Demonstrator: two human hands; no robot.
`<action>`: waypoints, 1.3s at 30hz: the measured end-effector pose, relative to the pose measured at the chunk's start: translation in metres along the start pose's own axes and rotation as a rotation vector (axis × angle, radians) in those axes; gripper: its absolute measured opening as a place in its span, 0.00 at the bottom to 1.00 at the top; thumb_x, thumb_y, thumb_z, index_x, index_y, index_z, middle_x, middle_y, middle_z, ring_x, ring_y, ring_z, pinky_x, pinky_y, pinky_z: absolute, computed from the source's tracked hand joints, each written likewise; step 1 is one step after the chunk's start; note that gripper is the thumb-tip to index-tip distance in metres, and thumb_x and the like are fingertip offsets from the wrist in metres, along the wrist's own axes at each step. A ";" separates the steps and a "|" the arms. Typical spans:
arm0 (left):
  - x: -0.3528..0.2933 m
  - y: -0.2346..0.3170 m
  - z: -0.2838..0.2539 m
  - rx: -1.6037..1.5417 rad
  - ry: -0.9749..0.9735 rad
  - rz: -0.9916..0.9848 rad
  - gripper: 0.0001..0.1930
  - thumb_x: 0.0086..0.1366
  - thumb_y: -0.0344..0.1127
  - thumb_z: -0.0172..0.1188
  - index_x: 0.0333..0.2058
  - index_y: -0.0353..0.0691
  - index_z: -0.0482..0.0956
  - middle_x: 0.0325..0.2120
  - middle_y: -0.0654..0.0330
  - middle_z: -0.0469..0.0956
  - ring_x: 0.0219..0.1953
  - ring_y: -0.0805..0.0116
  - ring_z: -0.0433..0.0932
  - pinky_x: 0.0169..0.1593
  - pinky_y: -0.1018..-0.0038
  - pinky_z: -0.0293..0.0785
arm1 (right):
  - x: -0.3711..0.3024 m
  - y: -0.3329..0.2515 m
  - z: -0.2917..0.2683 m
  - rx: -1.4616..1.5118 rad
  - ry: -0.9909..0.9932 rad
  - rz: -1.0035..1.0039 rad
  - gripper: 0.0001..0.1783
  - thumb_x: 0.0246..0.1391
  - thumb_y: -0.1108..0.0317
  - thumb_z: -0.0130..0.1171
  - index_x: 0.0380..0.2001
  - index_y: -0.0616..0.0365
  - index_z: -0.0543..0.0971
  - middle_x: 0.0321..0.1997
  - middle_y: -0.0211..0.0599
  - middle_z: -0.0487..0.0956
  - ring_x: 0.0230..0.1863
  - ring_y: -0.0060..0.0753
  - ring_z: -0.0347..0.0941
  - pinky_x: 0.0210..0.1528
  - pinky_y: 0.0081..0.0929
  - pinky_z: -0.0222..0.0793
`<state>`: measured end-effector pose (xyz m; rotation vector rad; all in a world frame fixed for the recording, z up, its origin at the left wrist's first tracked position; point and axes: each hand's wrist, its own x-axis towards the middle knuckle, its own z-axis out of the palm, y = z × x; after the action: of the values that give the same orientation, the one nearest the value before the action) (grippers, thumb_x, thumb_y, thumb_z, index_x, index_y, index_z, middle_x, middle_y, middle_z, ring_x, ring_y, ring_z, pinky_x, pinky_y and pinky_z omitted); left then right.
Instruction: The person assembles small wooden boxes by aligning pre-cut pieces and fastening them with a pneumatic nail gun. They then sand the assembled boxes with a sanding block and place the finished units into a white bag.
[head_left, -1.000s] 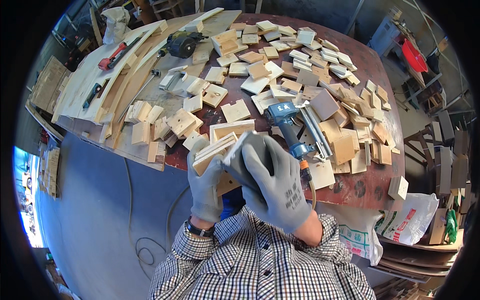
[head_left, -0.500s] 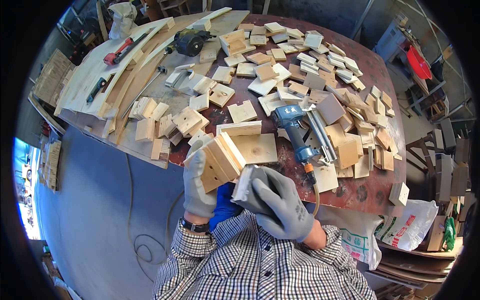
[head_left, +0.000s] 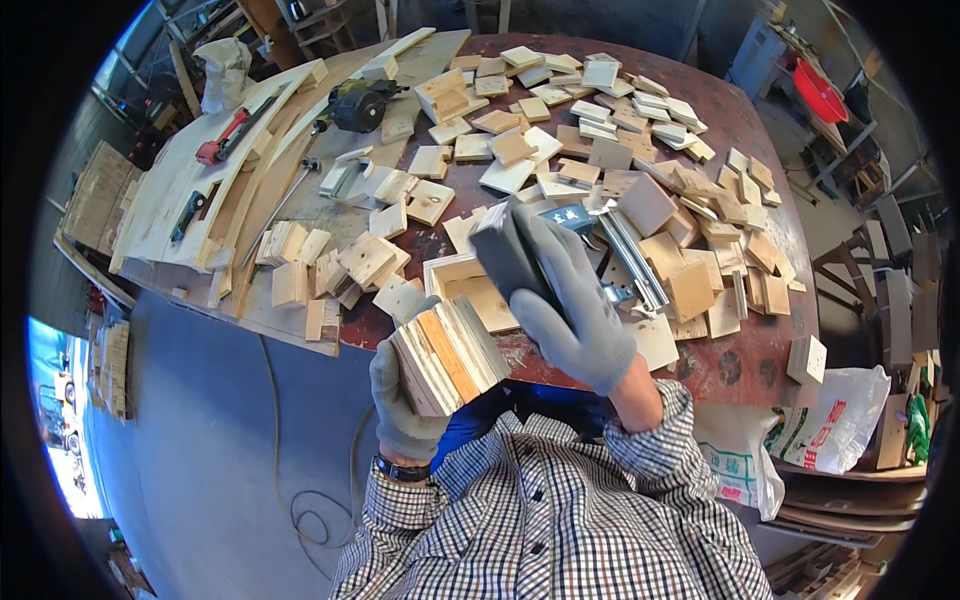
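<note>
My left hand [head_left: 405,415], in a grey glove, is closed around a thick block of layered wood [head_left: 450,355], tilted near the table's front edge. Its side shows several pale layers and one orange-brown one. In my gloved right hand [head_left: 580,320] is a dark grey block [head_left: 508,255] with a pale, ragged edge, raised above and to the right of the wood and apart from it. A blue pneumatic nail gun [head_left: 568,217] lies behind my right hand, which hides most of its handle. Between the hands, a small open wooden frame [head_left: 465,272] rests on the table, partly covered.
Many loose wood pieces [head_left: 690,205] cover the dark red table [head_left: 740,345]. At the left, long boards [head_left: 165,215] carry a red tool [head_left: 222,140] and a black power tool [head_left: 360,103]. White bags [head_left: 825,420] sit at the right front; a hose [head_left: 275,420] lies on the floor.
My right hand has lifted the grey block up and away from the wood. My left hand has lowered the layered wood block and turned its layered side upward.
</note>
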<state>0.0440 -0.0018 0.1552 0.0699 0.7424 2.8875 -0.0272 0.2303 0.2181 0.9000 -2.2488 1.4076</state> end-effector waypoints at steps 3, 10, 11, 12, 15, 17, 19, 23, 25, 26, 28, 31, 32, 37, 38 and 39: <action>-0.015 0.001 -0.015 0.025 0.031 0.024 0.34 0.75 0.61 0.55 0.68 0.44 0.71 0.68 0.54 0.73 0.68 0.53 0.74 0.71 0.48 0.70 | 0.001 -0.040 -0.002 -0.061 -0.267 -0.177 0.41 0.59 0.60 0.63 0.75 0.54 0.64 0.71 0.64 0.64 0.66 0.65 0.67 0.69 0.54 0.62; -0.011 0.009 -0.034 0.676 0.165 0.093 0.39 0.69 0.63 0.62 0.70 0.45 0.69 0.68 0.52 0.73 0.68 0.47 0.72 0.69 0.44 0.69 | -0.067 -0.024 -0.018 0.370 -0.390 -0.099 0.44 0.59 0.59 0.62 0.75 0.66 0.62 0.74 0.71 0.60 0.73 0.70 0.61 0.75 0.57 0.56; -0.012 0.008 -0.035 0.740 0.143 0.063 0.40 0.67 0.62 0.65 0.70 0.46 0.70 0.67 0.53 0.74 0.69 0.46 0.71 0.70 0.43 0.68 | -0.071 -0.020 -0.015 0.428 -0.275 -0.119 0.45 0.61 0.59 0.61 0.74 0.73 0.61 0.75 0.72 0.59 0.75 0.70 0.59 0.76 0.57 0.54; -0.013 0.007 -0.037 0.870 0.119 0.064 0.40 0.65 0.62 0.67 0.69 0.47 0.71 0.66 0.54 0.75 0.69 0.45 0.71 0.70 0.43 0.66 | -0.071 -0.016 -0.014 0.363 -0.252 -0.099 0.44 0.61 0.59 0.61 0.74 0.73 0.60 0.75 0.71 0.59 0.75 0.70 0.59 0.76 0.56 0.53; -0.009 -0.009 -0.036 1.439 0.037 0.248 0.39 0.62 0.59 0.72 0.67 0.46 0.73 0.63 0.54 0.77 0.67 0.49 0.71 0.69 0.47 0.64 | -0.034 -0.026 -0.010 0.195 -0.193 -0.159 0.44 0.62 0.61 0.59 0.75 0.72 0.59 0.73 0.70 0.62 0.72 0.69 0.62 0.76 0.52 0.55; -0.010 -0.016 -0.017 1.145 -0.085 0.167 0.37 0.65 0.58 0.69 0.66 0.44 0.73 0.62 0.54 0.77 0.61 0.55 0.72 0.64 0.53 0.68 | -0.016 -0.021 0.000 0.193 -0.161 -0.111 0.43 0.63 0.61 0.58 0.76 0.70 0.58 0.72 0.69 0.63 0.71 0.68 0.62 0.75 0.50 0.56; -0.005 -0.019 -0.012 0.383 -0.219 -0.086 0.38 0.70 0.64 0.55 0.68 0.41 0.70 0.62 0.51 0.75 0.56 0.53 0.74 0.59 0.54 0.72 | -0.001 0.000 0.009 0.132 -0.071 -0.097 0.43 0.65 0.61 0.56 0.77 0.69 0.57 0.71 0.67 0.64 0.70 0.68 0.63 0.75 0.47 0.57; -0.006 -0.024 -0.009 -0.425 -0.220 -0.351 0.44 0.73 0.71 0.46 0.71 0.39 0.66 0.67 0.46 0.71 0.64 0.45 0.74 0.65 0.46 0.73 | 0.004 -0.007 -0.001 0.540 -0.033 0.163 0.43 0.65 0.58 0.57 0.78 0.64 0.58 0.71 0.59 0.66 0.70 0.51 0.66 0.73 0.40 0.60; -0.010 -0.018 -0.010 -0.313 0.057 -0.242 0.42 0.72 0.68 0.52 0.71 0.41 0.66 0.68 0.49 0.70 0.66 0.49 0.74 0.70 0.47 0.70 | 0.007 -0.022 -0.022 0.185 -0.140 -0.053 0.42 0.62 0.58 0.59 0.76 0.60 0.61 0.69 0.60 0.67 0.66 0.57 0.69 0.71 0.46 0.61; -0.014 -0.014 -0.008 -0.071 0.061 -0.129 0.40 0.73 0.66 0.53 0.71 0.42 0.66 0.69 0.50 0.70 0.68 0.50 0.73 0.71 0.48 0.68 | 0.009 -0.038 -0.027 0.024 -0.195 -0.126 0.41 0.60 0.59 0.60 0.76 0.55 0.63 0.68 0.60 0.68 0.63 0.60 0.70 0.69 0.50 0.62; -0.010 -0.003 -0.009 0.108 0.099 -0.078 0.39 0.73 0.67 0.52 0.72 0.45 0.67 0.70 0.50 0.69 0.69 0.50 0.71 0.73 0.47 0.66 | -0.004 -0.060 -0.016 -0.211 -0.300 -0.110 0.40 0.58 0.60 0.62 0.74 0.48 0.66 0.67 0.61 0.67 0.61 0.60 0.70 0.65 0.54 0.63; -0.003 0.006 -0.001 0.073 0.163 -0.066 0.42 0.73 0.69 0.50 0.73 0.44 0.66 0.68 0.48 0.71 0.69 0.47 0.71 0.73 0.47 0.65 | -0.028 -0.073 -0.006 -0.256 -0.358 -0.100 0.39 0.58 0.59 0.63 0.73 0.45 0.67 0.67 0.60 0.66 0.60 0.59 0.69 0.64 0.55 0.64; 0.000 0.006 -0.003 -0.043 0.109 -0.118 0.41 0.73 0.69 0.50 0.72 0.44 0.66 0.68 0.49 0.71 0.69 0.47 0.71 0.74 0.47 0.65 | -0.025 -0.071 -0.008 -0.256 -0.325 -0.112 0.39 0.58 0.59 0.63 0.73 0.45 0.67 0.67 0.60 0.66 0.59 0.58 0.69 0.63 0.55 0.64; 0.002 -0.011 -0.007 0.095 0.156 -0.125 0.33 0.73 0.61 0.58 0.67 0.47 0.71 0.65 0.55 0.75 0.66 0.56 0.74 0.70 0.51 0.71 | 0.017 -0.025 0.002 -0.301 -0.158 -0.029 0.37 0.60 0.59 0.59 0.73 0.48 0.66 0.61 0.57 0.68 0.55 0.59 0.70 0.60 0.54 0.64; 0.007 -0.011 -0.014 -0.026 0.155 -0.125 0.35 0.72 0.62 0.58 0.69 0.47 0.70 0.66 0.54 0.74 0.66 0.55 0.75 0.70 0.52 0.71 | 0.018 -0.022 0.000 -0.244 -0.166 -0.079 0.37 0.59 0.59 0.60 0.72 0.49 0.67 0.62 0.58 0.68 0.55 0.59 0.70 0.59 0.55 0.65; 0.006 -0.011 -0.020 -0.145 0.162 -0.137 0.37 0.72 0.63 0.58 0.71 0.47 0.68 0.68 0.53 0.72 0.66 0.55 0.75 0.70 0.52 0.72 | 0.008 -0.030 0.000 -0.257 -0.208 -0.159 0.39 0.58 0.58 0.62 0.73 0.48 0.67 0.66 0.60 0.67 0.57 0.59 0.71 0.62 0.55 0.66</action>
<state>0.0376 -0.0004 0.1327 -0.2254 0.5362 2.8285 -0.0137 0.2185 0.2429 1.1497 -2.3761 0.9688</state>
